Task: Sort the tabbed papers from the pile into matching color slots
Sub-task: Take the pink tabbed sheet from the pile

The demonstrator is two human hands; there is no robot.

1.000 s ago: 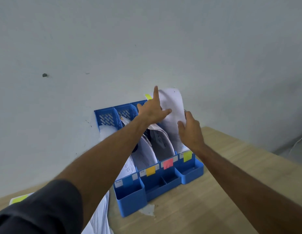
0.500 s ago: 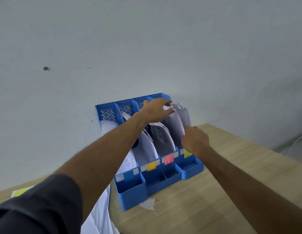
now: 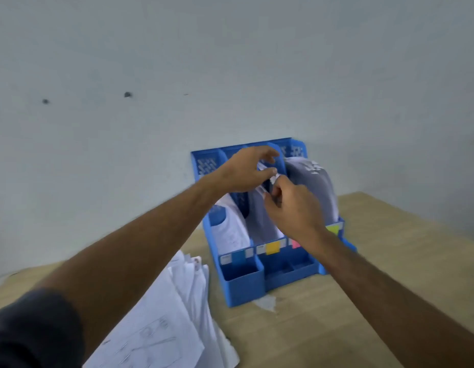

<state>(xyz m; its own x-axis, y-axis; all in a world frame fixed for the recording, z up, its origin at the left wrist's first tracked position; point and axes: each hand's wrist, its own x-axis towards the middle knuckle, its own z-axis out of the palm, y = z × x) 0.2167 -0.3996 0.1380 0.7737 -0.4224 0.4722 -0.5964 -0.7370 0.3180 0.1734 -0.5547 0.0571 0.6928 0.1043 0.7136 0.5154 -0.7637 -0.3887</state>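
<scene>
A dark sleeve (image 3: 31, 330) is seen nearest, at the lower left. Beside it, a loose pile of white papers (image 3: 161, 322) is spread on the wooden counter (image 3: 323, 328), just left of and in front of the blue file organizer (image 3: 244, 285). The organizer is set against the grey wall (image 3: 230, 62), with four upright slots. Its front ledge is marked with a blue tab (image 3: 238, 256), a yellow tab (image 3: 272, 247), a pink tab (image 3: 295, 243) and a yellow-green tab (image 3: 332, 229), from left to right. Curved sheets are lodged in the slots.

Above the middle slots, the right hand (image 3: 294, 208) is held with fingers curled, and the top edge of a sheet (image 3: 265, 193) appears to be pinched there. The left hand (image 3: 244, 171) is reached over the divider behind it, fingers bent, with paper edges (image 3: 263, 167) caught between thumb and fingers. Motion blur is present, so the exact grips cannot be made out with certainty.
</scene>
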